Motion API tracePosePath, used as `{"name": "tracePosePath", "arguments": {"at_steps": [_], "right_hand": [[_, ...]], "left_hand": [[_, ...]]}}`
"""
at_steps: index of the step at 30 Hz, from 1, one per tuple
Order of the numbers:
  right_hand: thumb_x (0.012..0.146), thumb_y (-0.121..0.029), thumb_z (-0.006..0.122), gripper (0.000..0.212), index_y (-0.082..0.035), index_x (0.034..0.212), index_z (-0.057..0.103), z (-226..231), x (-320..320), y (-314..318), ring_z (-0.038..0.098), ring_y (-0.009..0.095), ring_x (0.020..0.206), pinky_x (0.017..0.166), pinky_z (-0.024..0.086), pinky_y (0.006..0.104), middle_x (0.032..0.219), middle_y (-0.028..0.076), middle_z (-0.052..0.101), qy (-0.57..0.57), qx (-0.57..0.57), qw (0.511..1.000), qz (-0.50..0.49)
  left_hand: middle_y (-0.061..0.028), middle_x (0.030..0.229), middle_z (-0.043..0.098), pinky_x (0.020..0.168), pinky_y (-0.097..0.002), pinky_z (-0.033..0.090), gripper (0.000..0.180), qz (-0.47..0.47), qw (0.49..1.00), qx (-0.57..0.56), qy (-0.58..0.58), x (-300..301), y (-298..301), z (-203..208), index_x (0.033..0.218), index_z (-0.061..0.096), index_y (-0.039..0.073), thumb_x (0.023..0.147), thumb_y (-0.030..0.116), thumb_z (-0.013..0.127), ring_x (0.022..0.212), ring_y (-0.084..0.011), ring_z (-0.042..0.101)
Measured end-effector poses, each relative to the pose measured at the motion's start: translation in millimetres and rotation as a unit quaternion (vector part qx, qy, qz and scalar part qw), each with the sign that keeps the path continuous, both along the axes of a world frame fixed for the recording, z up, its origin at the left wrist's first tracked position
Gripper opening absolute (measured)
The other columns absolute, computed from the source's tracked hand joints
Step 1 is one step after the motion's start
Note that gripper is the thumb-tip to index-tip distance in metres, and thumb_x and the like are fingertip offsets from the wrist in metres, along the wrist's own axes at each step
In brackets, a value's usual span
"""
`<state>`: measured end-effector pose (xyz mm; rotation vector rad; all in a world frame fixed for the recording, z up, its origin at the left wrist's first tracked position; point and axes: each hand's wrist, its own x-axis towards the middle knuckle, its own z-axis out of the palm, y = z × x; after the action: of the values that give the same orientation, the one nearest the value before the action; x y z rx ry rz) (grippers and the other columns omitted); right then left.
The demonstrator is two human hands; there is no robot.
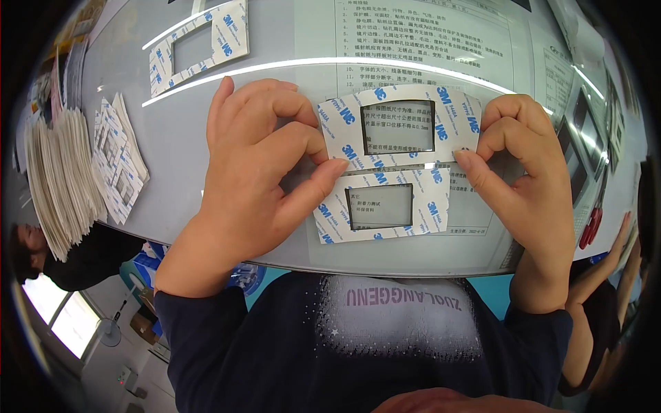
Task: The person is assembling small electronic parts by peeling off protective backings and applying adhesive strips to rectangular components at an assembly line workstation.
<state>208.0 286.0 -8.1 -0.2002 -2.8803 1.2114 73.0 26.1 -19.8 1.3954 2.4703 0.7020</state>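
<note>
Between my two hands is a flat rectangular panel [344,131], white with blue print on its backing paper and a dark-edged window in its middle. My left hand [265,155] pinches its left end between thumb and fingers, and my right hand [520,155] pinches the right end. Just nearer to me a second panel of the same kind [430,206] lies flat on the table, its top edge close to the held one. Sheets with printed text under the tabletop show through both windows.
Another such panel [231,31] lies at the far left. Left of my hand is a small pile of panels [120,158] beside a long row of stacked pale sheets [65,186]. Red-handled scissors [591,227] lie at the right edge of the table [275,241]. Other people sit at both sides.
</note>
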Motion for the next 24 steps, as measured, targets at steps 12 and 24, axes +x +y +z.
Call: {"name": "tracePosePath", "arguments": {"at_steps": [12,24], "right_hand": [[0.078,-0.002,0.078,0.021,-0.003,0.08,0.057,0,2,1,0.055,0.023,0.093,0.082,0.043,0.0307,0.097,0.008,0.056,0.018,0.058,0.998,0.017],[0.081,0.004,0.071,0.042,-0.011,0.121,0.071,1,2,-7,0.053,0.036,0.131,0.107,0.042,0.0445,0.141,0.014,0.059,0.109,0.208,0.97,0.062]], "left_hand": [[-0.0054,0.112,0.058,0.118,-0.0605,0.018,0.02,-0.005,0.999,-0.005,0.049,4,3,0,0.077,0.062,0.011,0.075,0.016,0.082,0.124,-0.0325,0.054],[-0.0056,0.135,0.059,0.12,-0.0576,0.016,0.032,0.0,0.988,-0.021,0.152,13,3,5,0.113,0.074,0.02,0.081,0.017,0.079,0.139,-0.0315,0.046]]}}
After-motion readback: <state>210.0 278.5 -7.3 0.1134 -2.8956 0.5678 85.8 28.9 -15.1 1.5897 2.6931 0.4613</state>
